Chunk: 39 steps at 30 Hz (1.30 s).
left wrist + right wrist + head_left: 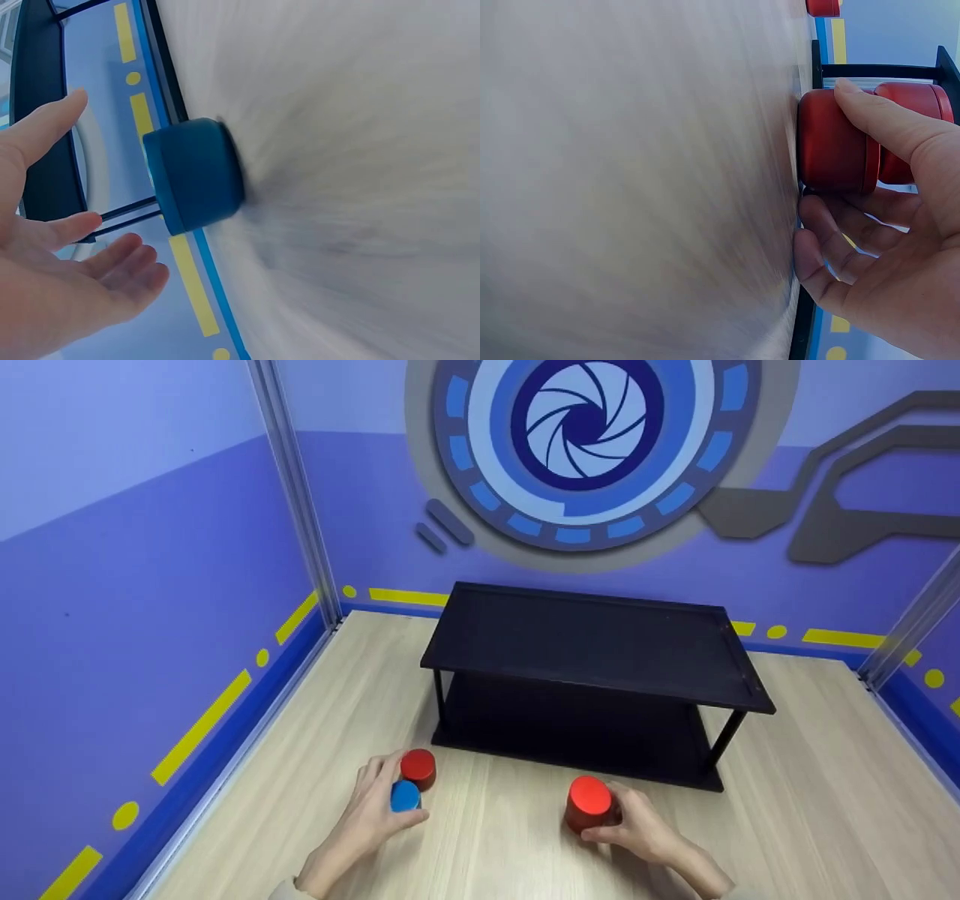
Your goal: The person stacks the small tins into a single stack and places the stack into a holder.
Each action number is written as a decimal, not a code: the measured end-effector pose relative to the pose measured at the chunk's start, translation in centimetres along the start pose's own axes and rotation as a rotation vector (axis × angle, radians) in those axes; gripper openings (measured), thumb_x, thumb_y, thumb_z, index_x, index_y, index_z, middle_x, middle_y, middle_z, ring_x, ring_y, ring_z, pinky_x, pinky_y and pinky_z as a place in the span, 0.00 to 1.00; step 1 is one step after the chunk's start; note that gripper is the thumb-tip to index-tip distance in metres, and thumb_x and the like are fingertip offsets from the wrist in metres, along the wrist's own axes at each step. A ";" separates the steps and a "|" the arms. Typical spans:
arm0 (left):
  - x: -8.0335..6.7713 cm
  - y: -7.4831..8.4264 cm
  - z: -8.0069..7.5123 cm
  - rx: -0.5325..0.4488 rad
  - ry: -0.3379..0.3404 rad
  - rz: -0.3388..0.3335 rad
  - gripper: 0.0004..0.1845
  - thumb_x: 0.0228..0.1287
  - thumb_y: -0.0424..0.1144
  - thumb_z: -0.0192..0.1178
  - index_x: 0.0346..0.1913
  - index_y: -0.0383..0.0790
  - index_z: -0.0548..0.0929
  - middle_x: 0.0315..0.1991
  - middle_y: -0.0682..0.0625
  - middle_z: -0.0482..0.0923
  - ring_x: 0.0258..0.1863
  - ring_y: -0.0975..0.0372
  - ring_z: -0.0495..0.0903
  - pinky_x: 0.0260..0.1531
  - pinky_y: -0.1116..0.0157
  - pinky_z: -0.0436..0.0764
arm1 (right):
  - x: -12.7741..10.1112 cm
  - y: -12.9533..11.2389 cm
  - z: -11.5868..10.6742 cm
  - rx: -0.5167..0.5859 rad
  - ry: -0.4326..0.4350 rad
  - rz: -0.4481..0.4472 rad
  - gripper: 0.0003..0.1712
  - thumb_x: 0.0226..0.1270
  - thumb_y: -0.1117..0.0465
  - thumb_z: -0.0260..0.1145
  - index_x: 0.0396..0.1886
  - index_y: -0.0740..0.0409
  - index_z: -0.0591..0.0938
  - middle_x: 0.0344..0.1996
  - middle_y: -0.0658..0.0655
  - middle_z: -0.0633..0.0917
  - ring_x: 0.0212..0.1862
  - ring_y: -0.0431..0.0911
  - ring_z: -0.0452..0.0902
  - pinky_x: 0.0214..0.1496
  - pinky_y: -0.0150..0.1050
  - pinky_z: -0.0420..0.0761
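Left hand (367, 806): spread, thumb and fingers either side of the blue canister (405, 796). Left wrist view shows a gap to the fingertips, so no grip there. Right hand (637, 825): thumb and fingers curled round the lower red canister (832, 142), which looks to have the upper red canister (590, 793) stacked on it. Can't tell how hard it squeezes.

Handling, my read: for the left, come lower so the pads meet the side wall, not the lid edge, then close evenly. Mind the left red canister (418, 765) right by the fingers; a sloppy close could knock it. For the right, the low hold is sensible, but the upper one probably just rests there. Keep the stack vertical, move slowly, no jerks.

Positions, ref black shelf (585, 641): all on the table (495, 855) in front of it. Left red is near the shelf's left front corner; blue is just beside that, farther out from the shelf, within the left hand's span. Red stack is out from roughly the shelf's middle, inside the right hand's curl, well apart from the other pair.
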<state>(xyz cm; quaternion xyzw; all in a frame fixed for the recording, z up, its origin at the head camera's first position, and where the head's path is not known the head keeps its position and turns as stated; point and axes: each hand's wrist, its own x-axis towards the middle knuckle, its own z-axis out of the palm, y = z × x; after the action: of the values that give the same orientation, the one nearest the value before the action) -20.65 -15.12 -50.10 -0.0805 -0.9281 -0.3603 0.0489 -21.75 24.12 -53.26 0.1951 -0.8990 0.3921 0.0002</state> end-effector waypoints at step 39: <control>0.3 -0.9 0.8 -0.023 -0.174 -0.160 0.37 0.47 0.26 0.71 0.61 0.40 0.66 0.62 0.38 0.70 0.61 0.44 0.71 0.59 0.40 0.70 | -0.1 0.2 0.0 0.023 -0.019 -0.015 0.33 0.46 0.50 0.78 0.49 0.64 0.78 0.40 0.54 0.84 0.40 0.36 0.78 0.41 0.30 0.78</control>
<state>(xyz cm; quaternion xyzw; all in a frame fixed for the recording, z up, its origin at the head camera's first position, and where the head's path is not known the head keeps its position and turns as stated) -21.15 -15.18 -51.27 -0.0378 -0.9280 -0.3655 -0.0618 -21.79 24.30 -53.41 0.2054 -0.8928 0.4007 -0.0076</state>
